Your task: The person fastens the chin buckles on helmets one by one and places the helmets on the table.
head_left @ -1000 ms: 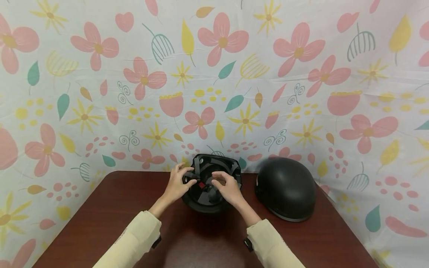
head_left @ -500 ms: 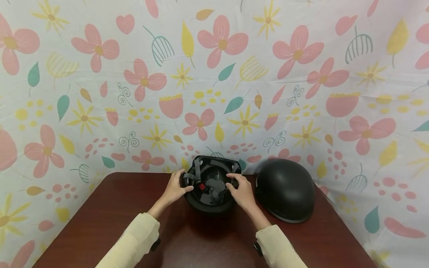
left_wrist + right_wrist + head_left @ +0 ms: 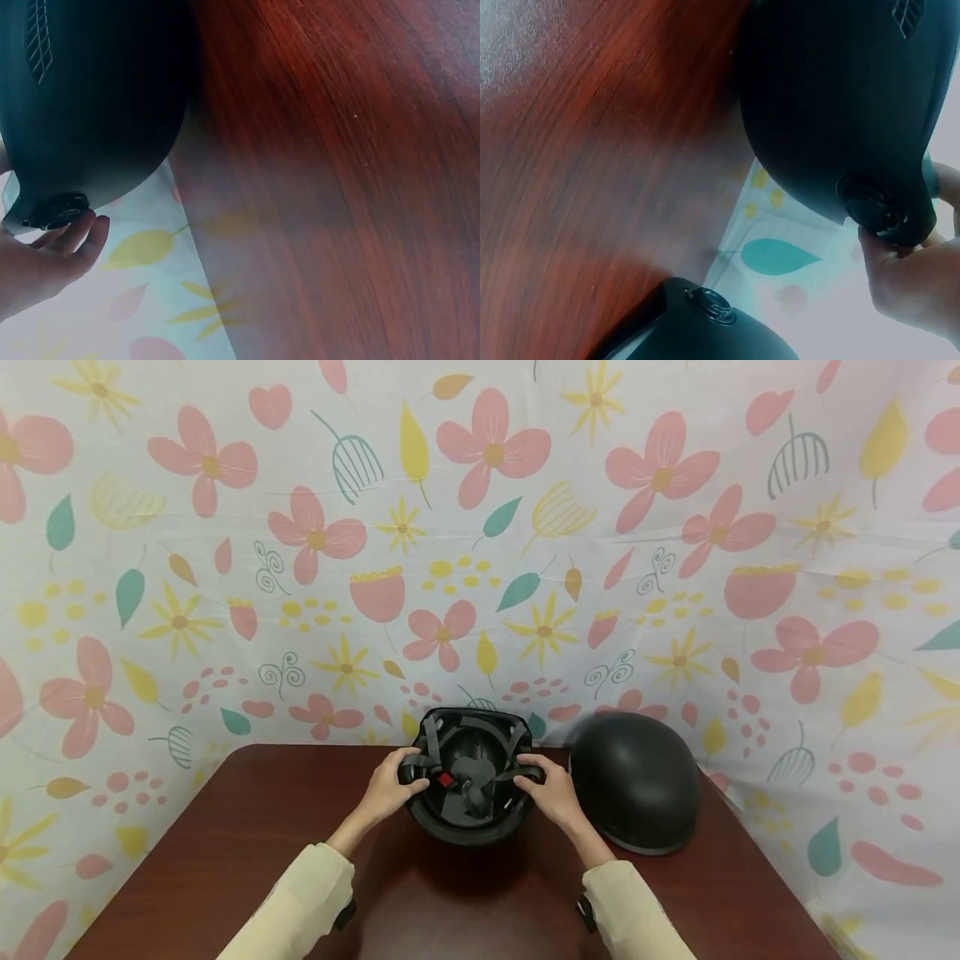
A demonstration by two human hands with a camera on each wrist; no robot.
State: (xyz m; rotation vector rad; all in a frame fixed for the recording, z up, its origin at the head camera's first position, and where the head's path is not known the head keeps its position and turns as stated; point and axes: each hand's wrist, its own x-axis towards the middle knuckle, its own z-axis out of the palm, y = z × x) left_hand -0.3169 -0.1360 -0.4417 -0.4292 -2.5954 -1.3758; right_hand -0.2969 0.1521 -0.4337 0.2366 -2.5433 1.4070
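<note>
A black helmet [image 3: 468,835] lies upside down near the back of the table, its padded inside, grey straps and a red buckle piece [image 3: 446,779] facing up. My left hand [image 3: 386,789] grips its left rim, thumb on the inner side. On the opposite rim my right hand [image 3: 553,792] holds on, close to a dark strap. In the left wrist view, fingertips touch a round black knob [image 3: 60,211] on the outer shell [image 3: 97,112]. The right wrist view has fingers by a similar knob [image 3: 870,204], partly hidden by the shell's edge.
A second black helmet [image 3: 635,781] sits dome up on the right of the dark red wooden table [image 3: 262,827]. Directly behind the table hangs a white cloth [image 3: 480,560] printed with flowers and leaves.
Both hands have moved from over the helmet's inside out to its rims, the right one farther to the right. They now grip both sides. The other helmet has stayed put.
</note>
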